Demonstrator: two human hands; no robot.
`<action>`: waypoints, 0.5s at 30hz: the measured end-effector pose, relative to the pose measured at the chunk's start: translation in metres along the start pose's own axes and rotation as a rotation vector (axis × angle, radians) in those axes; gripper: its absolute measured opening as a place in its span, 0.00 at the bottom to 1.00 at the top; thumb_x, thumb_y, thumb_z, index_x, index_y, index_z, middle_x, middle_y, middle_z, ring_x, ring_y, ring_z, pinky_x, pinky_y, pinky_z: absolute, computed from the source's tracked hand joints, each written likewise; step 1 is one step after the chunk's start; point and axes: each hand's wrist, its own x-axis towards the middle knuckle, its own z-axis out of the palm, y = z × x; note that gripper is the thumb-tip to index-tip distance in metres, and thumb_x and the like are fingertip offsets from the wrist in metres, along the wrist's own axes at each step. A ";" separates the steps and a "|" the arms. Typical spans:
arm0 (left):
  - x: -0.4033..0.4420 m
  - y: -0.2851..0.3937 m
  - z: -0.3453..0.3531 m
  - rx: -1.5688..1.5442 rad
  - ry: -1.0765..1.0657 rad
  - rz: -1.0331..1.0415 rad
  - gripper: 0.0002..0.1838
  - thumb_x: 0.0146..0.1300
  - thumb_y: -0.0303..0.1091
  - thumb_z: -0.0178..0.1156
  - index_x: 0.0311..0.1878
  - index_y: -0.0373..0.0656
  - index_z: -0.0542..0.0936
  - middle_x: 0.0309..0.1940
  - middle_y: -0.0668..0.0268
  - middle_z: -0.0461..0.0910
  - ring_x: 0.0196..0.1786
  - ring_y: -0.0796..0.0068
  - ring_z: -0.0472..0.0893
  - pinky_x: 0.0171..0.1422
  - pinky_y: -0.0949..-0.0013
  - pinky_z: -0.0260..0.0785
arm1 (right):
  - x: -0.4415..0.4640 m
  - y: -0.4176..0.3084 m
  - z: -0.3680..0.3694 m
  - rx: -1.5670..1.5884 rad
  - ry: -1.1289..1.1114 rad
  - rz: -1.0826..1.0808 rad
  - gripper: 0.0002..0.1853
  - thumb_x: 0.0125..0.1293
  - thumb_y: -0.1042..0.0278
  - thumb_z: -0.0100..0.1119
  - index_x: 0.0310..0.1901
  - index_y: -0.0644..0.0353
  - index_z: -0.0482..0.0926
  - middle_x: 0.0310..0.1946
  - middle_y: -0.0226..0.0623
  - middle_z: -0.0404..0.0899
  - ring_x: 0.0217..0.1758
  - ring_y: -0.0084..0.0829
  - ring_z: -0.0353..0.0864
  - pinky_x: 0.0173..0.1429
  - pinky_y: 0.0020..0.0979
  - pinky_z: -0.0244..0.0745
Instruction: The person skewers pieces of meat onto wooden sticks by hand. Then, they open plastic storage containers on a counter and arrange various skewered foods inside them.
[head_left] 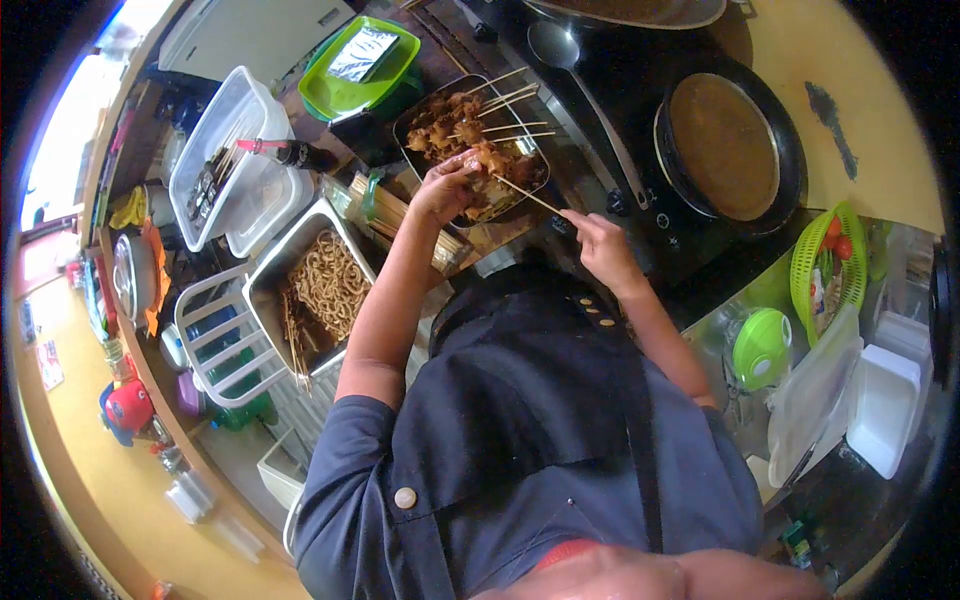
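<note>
Your right hand (603,250) has fingers clamped on the skewer (530,197) at its bare end; long axis slants forward-left to meat (497,160) above the tray (547,168). Left hand (450,190), nearer the meat, pinches it.

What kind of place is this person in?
It's probably a kitchen, though I can't tell whether it's at home or a food stall. You can see a round black pan on the black stove, and sticks of what looks like skewered meat.
</note>
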 end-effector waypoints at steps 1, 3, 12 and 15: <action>0.000 0.000 0.000 -0.015 0.003 0.009 0.18 0.53 0.24 0.61 0.50 0.41 0.74 0.42 0.64 0.78 0.42 0.67 0.79 0.41 0.57 0.75 | 0.002 -0.002 0.001 -0.026 0.016 -0.017 0.24 0.49 0.88 0.44 0.48 0.59 0.75 0.23 0.43 0.72 0.25 0.35 0.73 0.33 0.31 0.70; 0.005 -0.008 -0.004 0.117 -0.011 -0.058 0.20 0.55 0.25 0.59 0.53 0.38 0.72 0.45 0.62 0.77 0.46 0.70 0.77 0.46 0.65 0.73 | 0.007 -0.011 0.001 0.002 -0.010 -0.021 0.22 0.49 0.85 0.45 0.48 0.59 0.75 0.26 0.46 0.73 0.29 0.43 0.74 0.35 0.37 0.71; 0.006 -0.026 0.015 0.054 0.028 0.042 0.17 0.57 0.26 0.58 0.52 0.40 0.71 0.40 0.66 0.77 0.40 0.73 0.77 0.40 0.72 0.71 | 0.026 -0.011 0.016 0.027 -0.028 0.029 0.17 0.52 0.82 0.47 0.45 0.63 0.75 0.30 0.50 0.75 0.35 0.48 0.75 0.40 0.40 0.71; 0.004 -0.023 0.019 0.028 0.078 0.071 0.15 0.57 0.26 0.57 0.48 0.40 0.73 0.39 0.66 0.77 0.39 0.73 0.77 0.40 0.71 0.71 | 0.026 -0.006 0.030 0.097 0.005 0.078 0.14 0.53 0.81 0.47 0.43 0.65 0.75 0.31 0.51 0.76 0.36 0.48 0.76 0.41 0.40 0.72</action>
